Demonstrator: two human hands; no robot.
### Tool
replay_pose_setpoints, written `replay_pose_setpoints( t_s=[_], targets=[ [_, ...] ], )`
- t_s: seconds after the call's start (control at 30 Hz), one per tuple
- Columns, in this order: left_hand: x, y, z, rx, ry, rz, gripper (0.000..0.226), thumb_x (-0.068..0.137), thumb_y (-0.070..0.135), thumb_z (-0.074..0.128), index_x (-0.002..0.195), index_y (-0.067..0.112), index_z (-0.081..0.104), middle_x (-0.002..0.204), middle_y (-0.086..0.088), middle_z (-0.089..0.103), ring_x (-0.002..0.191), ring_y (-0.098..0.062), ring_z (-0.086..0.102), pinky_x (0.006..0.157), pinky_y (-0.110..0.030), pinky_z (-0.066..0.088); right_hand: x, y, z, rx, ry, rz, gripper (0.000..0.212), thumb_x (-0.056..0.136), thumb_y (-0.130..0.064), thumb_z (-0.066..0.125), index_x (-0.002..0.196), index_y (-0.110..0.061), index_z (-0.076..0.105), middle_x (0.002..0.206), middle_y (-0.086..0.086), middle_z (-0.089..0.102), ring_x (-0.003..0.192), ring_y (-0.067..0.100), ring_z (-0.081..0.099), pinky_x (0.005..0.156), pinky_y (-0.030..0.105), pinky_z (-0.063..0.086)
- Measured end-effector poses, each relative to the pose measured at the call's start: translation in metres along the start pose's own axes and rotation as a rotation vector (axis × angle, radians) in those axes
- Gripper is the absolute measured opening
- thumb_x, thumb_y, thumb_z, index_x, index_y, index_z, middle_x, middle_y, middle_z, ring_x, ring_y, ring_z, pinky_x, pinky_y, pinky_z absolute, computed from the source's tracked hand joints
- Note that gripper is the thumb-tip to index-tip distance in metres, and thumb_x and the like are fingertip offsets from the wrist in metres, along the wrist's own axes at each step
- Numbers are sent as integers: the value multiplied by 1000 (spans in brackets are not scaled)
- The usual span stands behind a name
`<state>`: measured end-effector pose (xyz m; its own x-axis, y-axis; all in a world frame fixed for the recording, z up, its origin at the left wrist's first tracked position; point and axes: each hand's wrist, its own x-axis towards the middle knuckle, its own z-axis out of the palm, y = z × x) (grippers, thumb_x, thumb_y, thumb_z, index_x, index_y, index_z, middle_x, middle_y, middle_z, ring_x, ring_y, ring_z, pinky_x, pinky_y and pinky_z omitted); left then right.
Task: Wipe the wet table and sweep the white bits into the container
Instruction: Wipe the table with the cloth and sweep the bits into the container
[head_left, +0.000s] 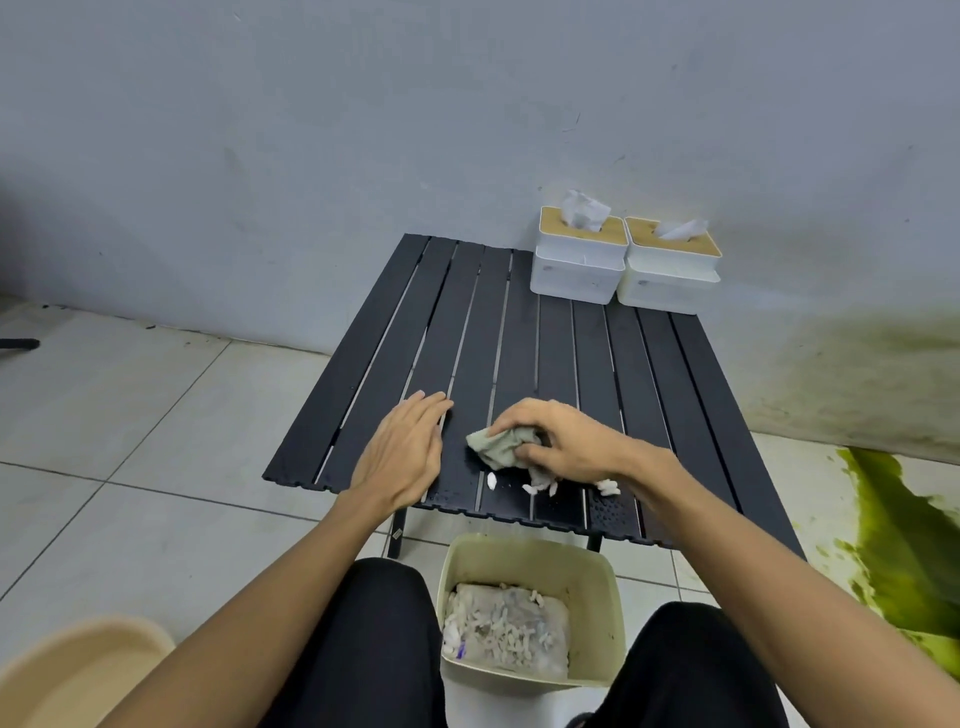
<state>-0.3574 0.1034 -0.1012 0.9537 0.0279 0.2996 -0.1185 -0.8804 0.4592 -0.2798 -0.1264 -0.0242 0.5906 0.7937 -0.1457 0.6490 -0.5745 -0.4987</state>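
Sweeping is underway: the right hand (561, 441), grip clenched on a crumpled grey-green cloth (501, 446), nears white bits (540, 487) at the black slatted counter (519, 338) lower-centre edge. Left hand (402, 452) rests flat, released. Next, probably drag them into the cream plastic container (602, 582) below.

White bits (540, 487) on wet black table (524, 332); container (602, 582) below.

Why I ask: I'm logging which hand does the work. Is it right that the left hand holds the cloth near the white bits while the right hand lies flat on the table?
Not quite: the hands are swapped. The head view shows the right hand holding the cloth near the white bits, while the left hand lies flat on the table.
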Motion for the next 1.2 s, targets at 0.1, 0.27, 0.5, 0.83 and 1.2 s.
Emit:
replay_pose_setpoints(
  t_s=[0.1, 0.27, 0.5, 0.83, 1.2],
  targets=[
    [0, 0, -1, 8, -1, -4, 44, 100, 23, 33, 139, 15, 51, 148, 0, 47, 143, -17, 33, 117, -30, 22, -1, 6, -30, 142, 111, 81, 33, 98, -12, 59, 127, -26, 62, 122, -7, 62, 108, 8, 58, 96, 26, 46],
    [0, 1, -1, 20, -6, -21, 49, 98, 30, 28, 137, 16, 53, 147, 2, 49, 142, -15, 35, 117, -32, 25, 5, 42, -61, 102, 187, 254, 31, 99, -12, 55, 127, -24, 61, 119, -6, 63, 109, 17, 60, 99, 36, 46],
    [0, 0, -1, 32, -17, -30, 50, 98, 31, 28, 138, 17, 53, 146, 3, 49, 142, -14, 35, 116, -31, 24, -20, 68, -23, -47, 209, 319, 31, 97, -28, 52, 127, -36, 57, 131, -4, 57, 118, 28, 54, 102, 51, 43],
    [-2, 3, -2, 68, -40, -22, 50, 98, 31, 26, 138, 15, 52, 148, 1, 48, 142, -17, 34, 117, -32, 24, -70, 31, 17, -46, 187, 184, 30, 104, -24, 47, 131, -34, 54, 128, -13, 50, 108, 18, 45, 97, 35, 40],
    [-6, 5, -3, 68, -89, -24, 55, 97, 34, 22, 144, 16, 45, 154, 0, 39, 146, -18, 28, 120, -33, 18, -57, 53, -1, 68, 463, 327, 34, 98, -15, 51, 129, -27, 58, 125, -3, 56, 111, 23, 57, 100, 45, 45]
  ],
)
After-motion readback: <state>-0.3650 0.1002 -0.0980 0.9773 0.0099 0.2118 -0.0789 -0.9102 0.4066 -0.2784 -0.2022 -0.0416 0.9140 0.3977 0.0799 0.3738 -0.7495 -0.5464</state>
